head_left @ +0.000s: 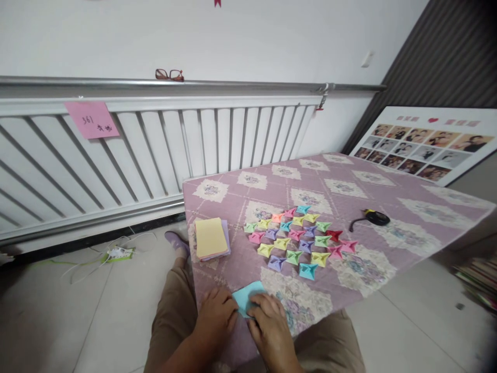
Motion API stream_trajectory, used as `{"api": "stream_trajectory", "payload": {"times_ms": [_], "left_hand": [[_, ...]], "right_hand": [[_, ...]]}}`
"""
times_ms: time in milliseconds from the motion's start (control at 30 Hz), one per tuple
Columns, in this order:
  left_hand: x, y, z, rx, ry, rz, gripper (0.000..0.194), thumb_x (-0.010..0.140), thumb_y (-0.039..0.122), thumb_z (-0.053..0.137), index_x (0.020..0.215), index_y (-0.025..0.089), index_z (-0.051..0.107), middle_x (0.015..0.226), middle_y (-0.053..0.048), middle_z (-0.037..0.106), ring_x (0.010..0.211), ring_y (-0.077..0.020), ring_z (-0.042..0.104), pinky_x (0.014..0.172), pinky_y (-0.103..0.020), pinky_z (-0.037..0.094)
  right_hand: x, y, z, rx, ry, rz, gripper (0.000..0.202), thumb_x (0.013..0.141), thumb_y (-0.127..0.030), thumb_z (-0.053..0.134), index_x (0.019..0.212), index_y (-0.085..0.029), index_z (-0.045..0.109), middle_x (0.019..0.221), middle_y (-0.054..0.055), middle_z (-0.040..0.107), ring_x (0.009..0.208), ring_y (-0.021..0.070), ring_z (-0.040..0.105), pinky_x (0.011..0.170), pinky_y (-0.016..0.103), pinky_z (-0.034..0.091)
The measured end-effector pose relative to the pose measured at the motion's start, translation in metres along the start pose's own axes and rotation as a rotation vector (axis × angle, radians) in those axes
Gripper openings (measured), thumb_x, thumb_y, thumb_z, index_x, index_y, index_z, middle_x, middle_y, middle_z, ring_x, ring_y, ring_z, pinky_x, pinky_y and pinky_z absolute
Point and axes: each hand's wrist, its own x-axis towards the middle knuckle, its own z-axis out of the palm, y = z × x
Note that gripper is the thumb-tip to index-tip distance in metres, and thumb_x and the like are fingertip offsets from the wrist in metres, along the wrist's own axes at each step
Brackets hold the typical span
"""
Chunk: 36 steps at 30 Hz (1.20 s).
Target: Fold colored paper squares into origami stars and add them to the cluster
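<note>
A light blue sheet of paper (pixel 247 296) lies at the near edge of the table, between my two hands. My left hand (pixel 217 315) has its fingers curled at the paper's left edge, touching it. Over the right part of the sheet, my right hand (pixel 269 322) bends its fingers down onto the paper; its thumb is near the lower edge. Just beyond are rows of small folded paper boats (pixel 294 257) in several colours. To the left sits a stack of paper sheets (pixel 210 238), yellow on top, with purple showing at the side.
A patterned purple cloth (pixel 267 192) covers the table. A black cable or tape-like item (pixel 376 217) lies at the right. Behind stand a white radiator (pixel 217 137) and a photo board (pixel 427 142). A power strip (pixel 118 254) with cords is on the floor at left.
</note>
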Motion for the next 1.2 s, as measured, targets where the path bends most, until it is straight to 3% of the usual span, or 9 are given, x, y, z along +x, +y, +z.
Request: {"api": "stream_trajectory", "payload": {"times_ms": [300,567,800,867,1033,1200], "left_hand": [[0.014,0.001,-0.012,-0.051,-0.043,-0.147,0.007,0.082,0.018,0.059,0.077,0.021,0.062,0.091,-0.001,0.060,0.091,-0.0201,0.051,0.083,-0.035,0.032],[0.023,0.007,-0.015,0.007,-0.094,-0.236,0.010,0.084,0.026,0.058,0.075,0.021,0.061,0.089,-0.001,0.061,0.091,-0.0208,0.051,0.081,-0.035,0.030],[0.026,0.009,-0.009,0.075,-0.091,-0.265,0.012,0.082,0.031,0.060,0.075,0.021,0.060,0.088,0.000,0.060,0.091,-0.0217,0.051,0.080,-0.035,0.028],[0.026,0.009,-0.008,0.084,-0.075,-0.254,0.012,0.082,0.031,0.060,0.075,0.021,0.059,0.087,0.000,0.060,0.091,-0.0219,0.051,0.079,-0.035,0.028],[0.028,0.006,-0.012,0.071,-0.082,-0.244,0.011,0.082,0.029,0.061,0.074,0.021,0.060,0.086,0.000,0.060,0.089,-0.0211,0.052,0.078,-0.035,0.029],[0.027,0.003,-0.014,0.120,-0.101,-0.219,0.007,0.086,0.027,0.059,0.084,0.021,0.062,0.093,-0.001,0.061,0.092,-0.0220,0.052,0.081,-0.037,0.032]], "right_hand": [[-0.006,0.005,0.007,-0.098,0.082,0.046,0.010,0.085,-0.020,0.055,0.076,-0.024,0.060,0.101,0.004,0.064,0.108,0.0260,0.054,0.093,0.043,0.039],[-0.001,0.002,0.014,-0.118,0.085,0.151,0.016,0.083,-0.020,0.057,0.068,-0.022,0.055,0.090,0.006,0.061,0.088,0.0233,0.055,0.079,0.038,0.041],[0.000,0.005,0.014,-0.185,0.060,0.193,0.007,0.081,-0.019,0.060,0.076,-0.022,0.056,0.085,0.006,0.060,0.082,0.0237,0.055,0.073,0.037,0.042],[-0.001,0.006,0.015,-0.173,0.088,0.147,0.006,0.081,-0.016,0.058,0.083,-0.022,0.057,0.089,0.006,0.061,0.087,0.0243,0.056,0.076,0.038,0.043],[-0.013,0.006,0.013,-0.160,0.120,-0.084,0.024,0.082,-0.012,0.053,0.099,-0.026,0.061,0.109,0.005,0.064,0.106,0.0269,0.055,0.090,0.045,0.041],[-0.031,0.017,0.009,-0.177,0.143,-0.152,0.027,0.082,-0.013,0.054,0.104,-0.026,0.062,0.111,0.006,0.065,0.108,0.0259,0.057,0.087,0.042,0.046]]}}
